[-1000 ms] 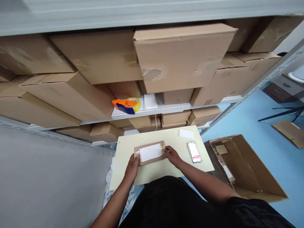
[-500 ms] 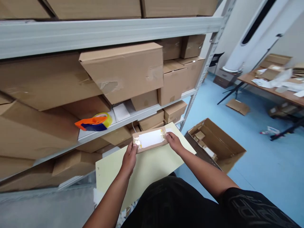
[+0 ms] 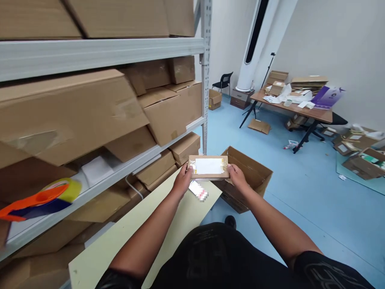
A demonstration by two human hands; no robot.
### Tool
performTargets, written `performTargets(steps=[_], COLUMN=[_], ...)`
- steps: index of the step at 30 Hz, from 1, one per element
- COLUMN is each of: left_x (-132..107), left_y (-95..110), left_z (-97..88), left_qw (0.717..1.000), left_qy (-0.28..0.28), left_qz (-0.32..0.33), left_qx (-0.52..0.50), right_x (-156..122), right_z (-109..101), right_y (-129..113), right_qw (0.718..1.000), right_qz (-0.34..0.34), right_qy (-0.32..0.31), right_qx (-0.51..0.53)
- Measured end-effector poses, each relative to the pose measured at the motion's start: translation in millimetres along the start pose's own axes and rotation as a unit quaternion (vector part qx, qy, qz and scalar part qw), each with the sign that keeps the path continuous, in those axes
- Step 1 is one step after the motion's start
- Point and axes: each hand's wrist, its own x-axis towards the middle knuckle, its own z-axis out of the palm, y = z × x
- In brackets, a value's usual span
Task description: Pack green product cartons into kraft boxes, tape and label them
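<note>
A small flat cardboard box (image 3: 207,176) with a white label and clear tape at both ends is held level in front of me. My left hand (image 3: 182,179) grips its left end, thumb on top. On the right end, my right hand (image 3: 237,175) is closed the same way. Below the box, a pale yellow tabletop (image 3: 162,237) carries a partly blurred white item (image 3: 198,190). Just beyond the small box stands a large open carton (image 3: 255,172); its contents are mostly hidden from here.
Metal shelving (image 3: 99,52) full of cardboard boxes runs along the left. An orange and blue tape dispenser (image 3: 42,199) lies on a shelf. A cluttered wooden table (image 3: 321,114) and more cartons (image 3: 365,162) stand farther off on the blue floor (image 3: 300,200).
My view has turned to the right. Both hands have carried the small box rightward, from over the tabletop to its far right corner, near the large carton. The white item beneath now shows.
</note>
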Motion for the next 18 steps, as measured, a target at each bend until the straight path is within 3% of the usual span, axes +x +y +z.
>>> performTargets(steps=[6, 10, 14, 18], left_x=[71.9, 116.8, 147.6, 154.1], left_y=[45.5, 68.9, 83.8, 86.0], left_z=[127.0, 199.5, 236.4, 240.7], left_qw=[0.997, 0.996, 0.997, 0.997], left_qy=[-0.071, -0.083, -0.063, -0.068], left_qz=[0.003, -0.002, -0.023, 0.002], left_qx=[0.012, 0.027, 0.029, 0.042], right_x=[56.0, 88.2, 116.6, 133.1], right_z=[-96.4, -143.2, -168.4, -177.3], right_y=[65.6, 98.2, 124.9, 153.4], right_qw=[0.997, 0.995, 0.992, 0.988], right_qz=[0.05, 0.074, 0.091, 0.127], right_qy=[0.041, 0.034, -0.001, -0.023], right_qx=[-0.045, -0.052, -0.087, -0.086])
